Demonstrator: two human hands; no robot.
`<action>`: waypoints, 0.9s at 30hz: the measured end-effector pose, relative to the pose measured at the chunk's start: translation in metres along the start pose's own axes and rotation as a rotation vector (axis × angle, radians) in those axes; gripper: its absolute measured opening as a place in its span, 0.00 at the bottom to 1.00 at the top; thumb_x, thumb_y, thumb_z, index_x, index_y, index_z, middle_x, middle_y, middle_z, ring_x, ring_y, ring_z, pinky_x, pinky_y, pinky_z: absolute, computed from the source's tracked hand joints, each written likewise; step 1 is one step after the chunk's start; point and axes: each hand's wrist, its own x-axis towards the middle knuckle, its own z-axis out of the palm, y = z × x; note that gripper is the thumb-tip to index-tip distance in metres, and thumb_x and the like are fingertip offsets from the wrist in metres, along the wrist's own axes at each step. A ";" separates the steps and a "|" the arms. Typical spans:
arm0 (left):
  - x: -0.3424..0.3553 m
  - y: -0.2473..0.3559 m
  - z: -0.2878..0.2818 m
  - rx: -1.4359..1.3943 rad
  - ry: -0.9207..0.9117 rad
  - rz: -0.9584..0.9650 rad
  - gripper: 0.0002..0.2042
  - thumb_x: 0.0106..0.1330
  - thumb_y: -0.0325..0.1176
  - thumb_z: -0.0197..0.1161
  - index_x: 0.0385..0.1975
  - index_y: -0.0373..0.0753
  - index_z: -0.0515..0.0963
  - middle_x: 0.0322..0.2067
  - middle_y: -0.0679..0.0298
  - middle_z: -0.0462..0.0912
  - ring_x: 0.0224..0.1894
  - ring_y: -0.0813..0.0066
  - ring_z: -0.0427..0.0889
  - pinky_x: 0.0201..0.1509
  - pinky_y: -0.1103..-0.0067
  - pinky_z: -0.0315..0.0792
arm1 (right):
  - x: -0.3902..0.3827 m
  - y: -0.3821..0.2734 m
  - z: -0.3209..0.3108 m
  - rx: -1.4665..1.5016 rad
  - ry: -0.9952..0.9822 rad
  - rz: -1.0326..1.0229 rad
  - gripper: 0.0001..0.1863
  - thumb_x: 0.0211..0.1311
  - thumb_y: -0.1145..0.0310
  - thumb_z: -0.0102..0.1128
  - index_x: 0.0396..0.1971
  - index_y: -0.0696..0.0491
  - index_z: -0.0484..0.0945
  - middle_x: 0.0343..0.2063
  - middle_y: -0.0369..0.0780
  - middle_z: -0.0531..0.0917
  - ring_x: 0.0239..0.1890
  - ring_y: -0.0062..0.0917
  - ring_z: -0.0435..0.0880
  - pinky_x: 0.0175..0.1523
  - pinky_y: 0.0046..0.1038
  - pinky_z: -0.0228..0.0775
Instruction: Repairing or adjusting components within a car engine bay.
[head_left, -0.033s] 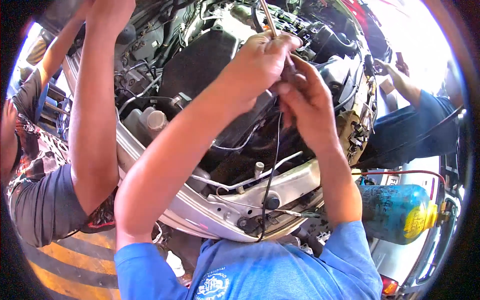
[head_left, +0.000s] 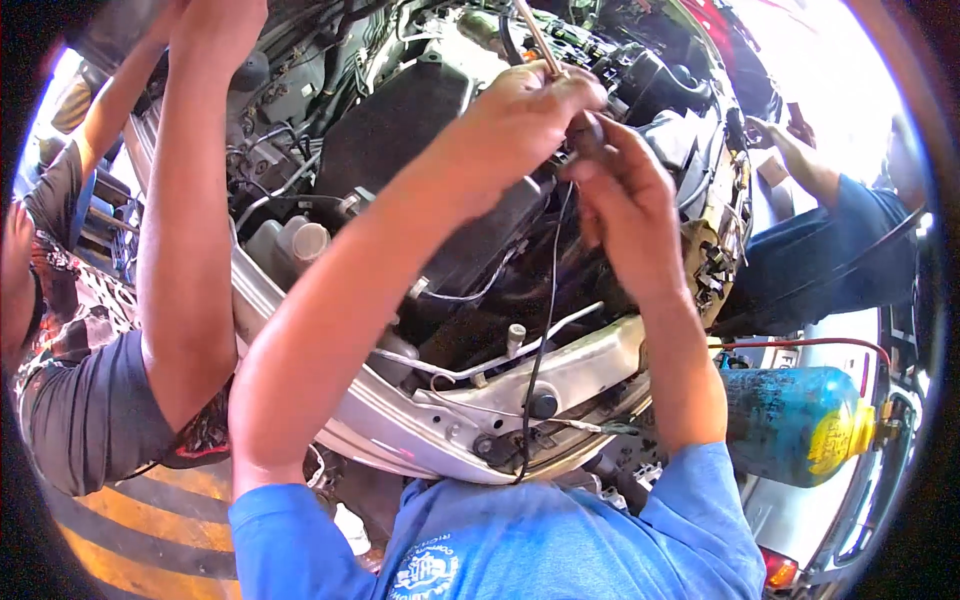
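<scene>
Metal rod (head_left: 538,38), slim and shiny, slants over the open engine bay, its upper end running out past the top edge and its lower part going into the person's left hand (head_left: 530,112). That hand is closed around the rod, with the fingers folded over. Just below and to the right, the right hand (head_left: 638,205) is raised with its fingers curled and bunched at a small dark piece (head_left: 586,132); blur and overlapping fingers hide it, so I cannot tell whether they are clamped on it, nor whether it joins the rod. A thin black cable (head_left: 541,355) hangs from near the right fingertips, crosses the pale front crossmember (head_left: 595,358) and reaches the car's front edge by the person's blue shirt (head_left: 560,530). Behind the left forearm lies a broad black cover (head_left: 395,145), and nearer the front corner a reservoir with a pale round cap (head_left: 311,240). To the left, a co-worker's bare arm (head_left: 190,230) reaches up from a dark sleeve (head_left: 100,415), above a yellow-and-black striped floor (head_left: 150,535). On the right, another person's hand (head_left: 797,155) shows beyond the car's edge, below it a red hose (head_left: 800,344) and a blue-green cylinder (head_left: 785,425) with a yellow end, lying on its side.
</scene>
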 end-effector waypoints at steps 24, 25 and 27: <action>0.060 -0.066 -0.076 1.212 -0.058 0.581 0.11 0.57 0.41 0.69 0.38 0.48 0.87 0.38 0.63 0.88 0.41 0.67 0.85 0.49 0.71 0.72 | 0.035 -0.025 -0.078 -0.556 -0.135 -0.272 0.15 0.61 0.73 0.64 0.48 0.55 0.82 0.33 0.36 0.87 0.34 0.16 0.83 0.42 0.21 0.74; 0.061 -0.066 -0.075 1.230 -0.054 0.541 0.11 0.57 0.42 0.69 0.38 0.48 0.88 0.38 0.64 0.88 0.43 0.67 0.85 0.52 0.71 0.71 | 0.035 -0.026 -0.076 -0.566 -0.137 -0.274 0.15 0.61 0.74 0.64 0.48 0.56 0.82 0.35 0.38 0.88 0.36 0.17 0.84 0.44 0.22 0.75; 0.061 -0.066 -0.074 1.248 -0.050 0.502 0.11 0.57 0.43 0.68 0.37 0.48 0.88 0.38 0.65 0.88 0.45 0.67 0.84 0.55 0.70 0.69 | 0.035 -0.027 -0.074 -0.576 -0.138 -0.276 0.14 0.60 0.74 0.64 0.47 0.56 0.82 0.36 0.39 0.88 0.39 0.18 0.85 0.46 0.23 0.76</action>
